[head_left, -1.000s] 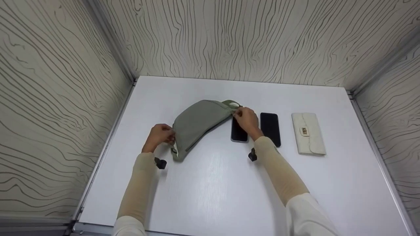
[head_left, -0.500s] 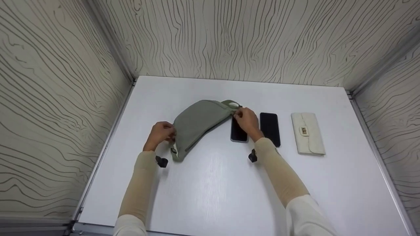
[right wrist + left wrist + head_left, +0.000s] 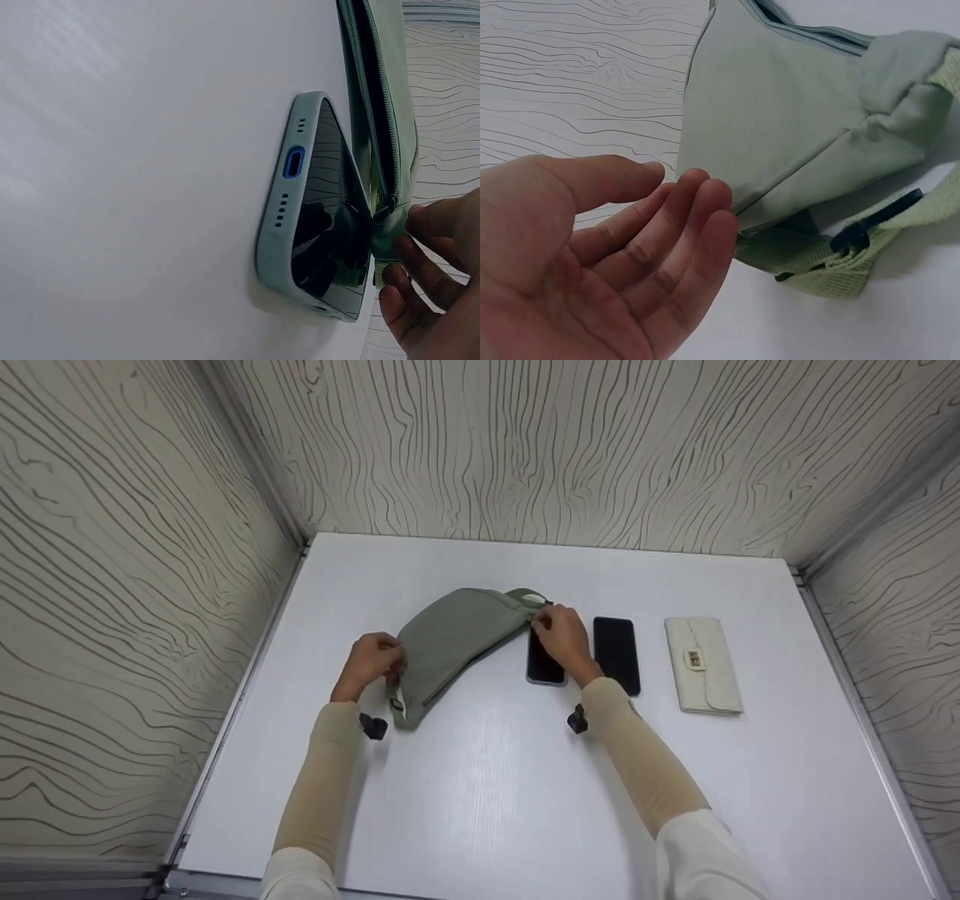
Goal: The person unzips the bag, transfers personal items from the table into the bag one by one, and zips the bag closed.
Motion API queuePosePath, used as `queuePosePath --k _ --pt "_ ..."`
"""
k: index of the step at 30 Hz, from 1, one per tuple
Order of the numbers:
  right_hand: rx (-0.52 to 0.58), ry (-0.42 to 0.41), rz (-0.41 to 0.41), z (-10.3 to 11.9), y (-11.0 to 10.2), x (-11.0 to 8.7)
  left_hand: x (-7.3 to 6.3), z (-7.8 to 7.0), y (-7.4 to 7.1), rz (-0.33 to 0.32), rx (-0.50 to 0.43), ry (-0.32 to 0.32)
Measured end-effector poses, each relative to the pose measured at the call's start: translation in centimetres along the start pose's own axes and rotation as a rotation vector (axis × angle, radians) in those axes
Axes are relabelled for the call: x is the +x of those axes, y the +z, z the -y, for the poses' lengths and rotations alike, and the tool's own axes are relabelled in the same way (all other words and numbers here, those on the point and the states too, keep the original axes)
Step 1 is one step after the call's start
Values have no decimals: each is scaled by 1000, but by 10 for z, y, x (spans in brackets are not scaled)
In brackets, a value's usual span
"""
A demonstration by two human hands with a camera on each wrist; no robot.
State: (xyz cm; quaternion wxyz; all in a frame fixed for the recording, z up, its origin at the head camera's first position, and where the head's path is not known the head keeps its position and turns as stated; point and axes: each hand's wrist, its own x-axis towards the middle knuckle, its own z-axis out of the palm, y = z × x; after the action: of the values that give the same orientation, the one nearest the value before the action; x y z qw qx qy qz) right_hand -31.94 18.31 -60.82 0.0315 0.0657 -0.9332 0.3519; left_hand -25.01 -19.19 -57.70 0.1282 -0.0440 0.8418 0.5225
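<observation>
A sage-green belt bag (image 3: pixel 457 637) lies slantwise on the white table in the head view, its zipper (image 3: pixel 375 105) parted along the edge facing me. At the bag's right end my right hand (image 3: pixel 564 637) pinches the corner by the zipper's end between thumb and forefinger. My left hand (image 3: pixel 645 247) is at the other end, fingers loosely bent with a gap from the thumb and nothing between them; its fingertips overlap the bag's edge in the left wrist view. Below that end trails a webbing strap with a black buckle (image 3: pixel 851 236). Inside the bag is hidden.
Partly under my right hand lies a phone (image 3: pixel 545 667) in a pale case, screen up. A second dark phone (image 3: pixel 617 656) is just right of it, then a cream wallet (image 3: pixel 705 664) with a metal clasp. Patterned walls (image 3: pixel 480 450) enclose the table.
My left hand has shifted slightly up and to the right along the bag's left end, its fingers leaving the edge they held. The right hand stays at the corner.
</observation>
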Motion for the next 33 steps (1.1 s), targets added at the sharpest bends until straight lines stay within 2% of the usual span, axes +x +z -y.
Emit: queuePosePath --k 5,11,26,33 --pt "27 -30 -12 2 3 -3 0 -5 3 -15 -3 2" --pt "65 -26 13 6 8 -8 2 -9 6 -4 15 -9" --pt "16 -129 74 19 19 -23 7 -22 22 -35 133 19" --pt "27 -160 97 25 23 -26 11 -26 29 -47 156 67"
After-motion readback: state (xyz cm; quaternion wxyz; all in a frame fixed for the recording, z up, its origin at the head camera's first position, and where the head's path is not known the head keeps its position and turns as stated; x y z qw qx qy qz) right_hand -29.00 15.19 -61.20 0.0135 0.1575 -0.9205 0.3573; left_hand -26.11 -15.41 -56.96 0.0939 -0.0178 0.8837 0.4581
